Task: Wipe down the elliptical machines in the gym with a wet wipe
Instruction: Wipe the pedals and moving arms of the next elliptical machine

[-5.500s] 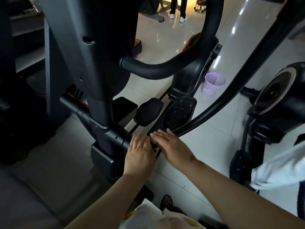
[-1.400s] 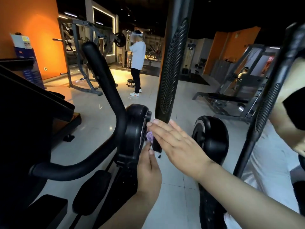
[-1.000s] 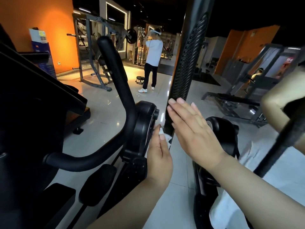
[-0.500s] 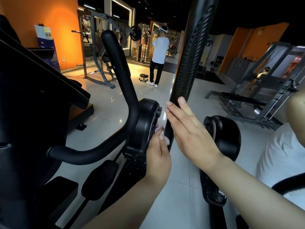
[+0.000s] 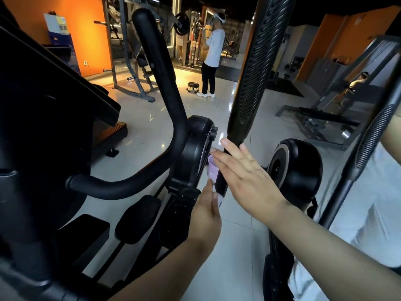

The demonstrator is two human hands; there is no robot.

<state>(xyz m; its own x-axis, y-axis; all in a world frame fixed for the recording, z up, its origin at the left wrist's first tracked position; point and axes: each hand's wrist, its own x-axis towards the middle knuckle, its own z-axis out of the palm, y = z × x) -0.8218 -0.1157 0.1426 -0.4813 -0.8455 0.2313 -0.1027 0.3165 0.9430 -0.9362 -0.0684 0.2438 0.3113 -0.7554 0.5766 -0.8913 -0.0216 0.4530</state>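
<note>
Wiping low on bar (image 5: 251, 72), wipe (image 5: 220, 199) pinched in left hand (image 5: 206, 216), flat right hand (image 5: 245, 177) bracing bar; next, probably sliding upward.

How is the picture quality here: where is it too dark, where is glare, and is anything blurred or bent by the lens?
Head view: the elliptical body at left is nearly black; the floor tiles carry bright glare; the wide lens seems to bow the handle bar; the right edge is smeared; the left hand and right hand are fairly sharp.
</note>
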